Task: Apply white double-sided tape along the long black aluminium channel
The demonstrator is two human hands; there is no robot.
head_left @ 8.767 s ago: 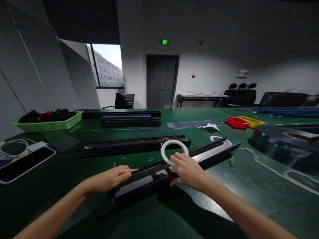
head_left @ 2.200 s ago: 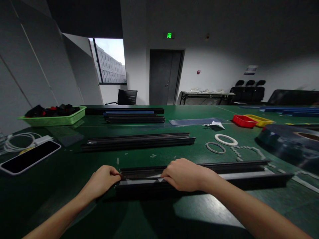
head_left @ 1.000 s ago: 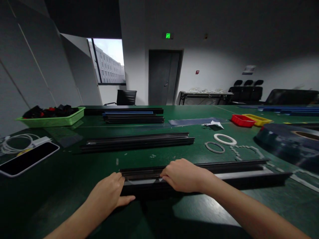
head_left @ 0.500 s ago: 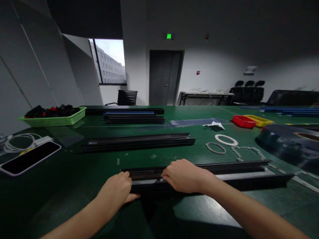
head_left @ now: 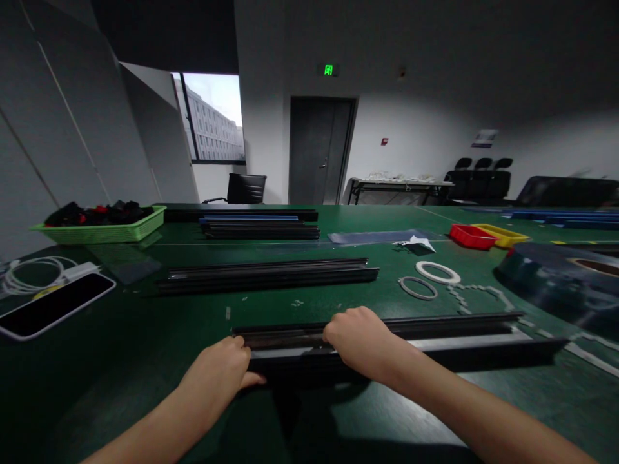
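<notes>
- Dim room, pale grey walls point(head_left: 425, 116), deepening to shadow overhead
- Window point(head_left: 217, 116) at left, bright with daylight, a pale building outside
- Dark grey door point(head_left: 309, 151) near the centre, green exit sign point(head_left: 328, 69) above
- Black armchair point(head_left: 247, 188) below the window
- Cluttered side table point(head_left: 358, 185) and black seats point(head_left: 478, 185) along the far wall
- Green tabletop point(head_left: 135, 335), faintly glossy, across the foreground

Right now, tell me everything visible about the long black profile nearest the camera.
The long black profile looks like rigid plastic or metal, channel-shaped, with raised long edges and a pale strip along its inside. It lies nearly crosswise on the green table. The left grip clasps its left end; the right grip rests left of its middle.
</notes>
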